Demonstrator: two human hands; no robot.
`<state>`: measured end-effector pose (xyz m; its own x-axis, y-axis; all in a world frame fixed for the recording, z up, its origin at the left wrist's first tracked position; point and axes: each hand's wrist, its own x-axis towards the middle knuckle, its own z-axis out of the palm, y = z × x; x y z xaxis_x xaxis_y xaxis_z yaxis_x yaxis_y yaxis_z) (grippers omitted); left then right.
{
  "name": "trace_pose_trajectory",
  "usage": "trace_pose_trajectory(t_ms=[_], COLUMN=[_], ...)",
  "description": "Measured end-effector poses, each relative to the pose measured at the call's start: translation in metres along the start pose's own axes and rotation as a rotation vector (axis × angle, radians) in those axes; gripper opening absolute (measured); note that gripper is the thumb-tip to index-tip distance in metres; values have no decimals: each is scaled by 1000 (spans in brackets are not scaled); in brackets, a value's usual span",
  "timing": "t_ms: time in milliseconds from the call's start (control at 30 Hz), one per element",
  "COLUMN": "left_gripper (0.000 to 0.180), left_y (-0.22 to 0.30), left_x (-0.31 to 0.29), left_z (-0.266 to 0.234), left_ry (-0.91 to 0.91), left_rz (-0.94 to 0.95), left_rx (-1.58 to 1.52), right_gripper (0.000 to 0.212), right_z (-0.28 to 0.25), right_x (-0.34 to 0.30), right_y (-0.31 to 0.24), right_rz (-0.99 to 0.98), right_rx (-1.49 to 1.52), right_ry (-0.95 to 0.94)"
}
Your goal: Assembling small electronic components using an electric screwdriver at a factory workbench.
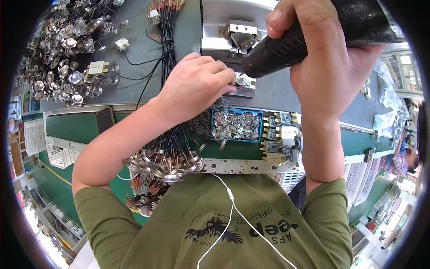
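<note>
My right hand (322, 67) is wrapped round a thick black tapered tool (286, 49), shaped like a power screwdriver. Its narrow end points down-left, close to a small round metal part (242, 80) on a metal block (244, 92). At that part, my left hand (197, 83) is closed, thumb and fingers pinched together. The fingertips touch or nearly touch the part; what lies between them is hidden. Just behind stands a metal clamp fixture (243, 33) on a silvery base.
Round metal caps with wires (67, 58) are heaped at the left. A bundle of black wires (168, 45) runs past my left forearm. Nearer me sit a blue tray (237, 126) of small metal pieces and several thermostat-like switch blocks (282, 134). Clear plastic bags (385, 107) lie at right.
</note>
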<state>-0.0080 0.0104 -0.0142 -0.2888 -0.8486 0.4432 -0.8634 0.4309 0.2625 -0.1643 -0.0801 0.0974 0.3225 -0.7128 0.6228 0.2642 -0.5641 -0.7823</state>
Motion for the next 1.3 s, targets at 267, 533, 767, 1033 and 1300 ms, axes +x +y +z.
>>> trace_pose_trajectory(t_ms=[267,533,767,1033,1300], left_gripper=[13,10,12,12,10], left_y=[-2,-9,-7,-8,-5], left_x=[2,1,-1,-9,-9], left_z=[9,2,0,6,7], left_ry=[33,-64,-28,-42,-11], left_rz=[1,-1,-51,-108,-64], left_rx=[-67,-104,-81,-134,-121], right_gripper=[22,42,50,59,68], right_z=[2,-2,15,28,32], right_x=[-10,-17,-18,-20,-19], right_y=[-2,-3,18,41,53], right_rz=[-24,170,19,-150,-295], right_rx=[61,-75,1,82,173], right_ry=[36,57,70,65,40])
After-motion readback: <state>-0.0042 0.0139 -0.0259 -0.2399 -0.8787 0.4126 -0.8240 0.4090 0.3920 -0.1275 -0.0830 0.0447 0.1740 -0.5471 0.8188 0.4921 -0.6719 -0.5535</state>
